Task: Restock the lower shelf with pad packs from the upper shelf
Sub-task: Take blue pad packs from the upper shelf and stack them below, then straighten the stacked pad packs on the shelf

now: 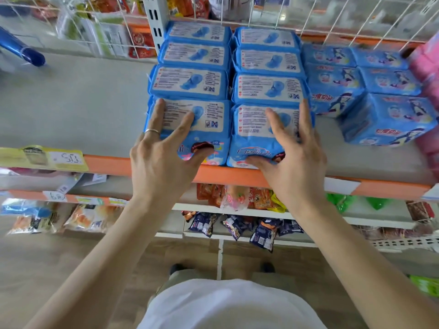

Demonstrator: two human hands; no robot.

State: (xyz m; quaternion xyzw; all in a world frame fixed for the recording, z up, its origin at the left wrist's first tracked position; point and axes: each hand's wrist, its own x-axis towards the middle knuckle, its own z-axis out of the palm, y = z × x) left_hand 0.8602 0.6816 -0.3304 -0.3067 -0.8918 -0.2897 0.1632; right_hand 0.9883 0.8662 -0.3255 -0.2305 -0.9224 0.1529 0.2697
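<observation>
Two rows of blue pad packs (190, 81) lie on the grey shelf with the orange front edge (107, 165). My left hand (164, 153) holds the front-left pad pack (211, 119), with spread fingers on its top and the thumb against its front face. My right hand (292, 157) holds the front-right pad pack (251, 124) in the same way, its thumb along the pack's lower front edge and its outer fingers down the right side. Both front packs sit at the shelf edge.
More blue packs with a cartoon figure (389, 115) stand to the right, with pink packs (427, 67) beyond them. A white wire basket (332, 20) hangs above. Bare grey shelf (83, 103) lies to the left. Snack bags (237, 198) fill the shelves below.
</observation>
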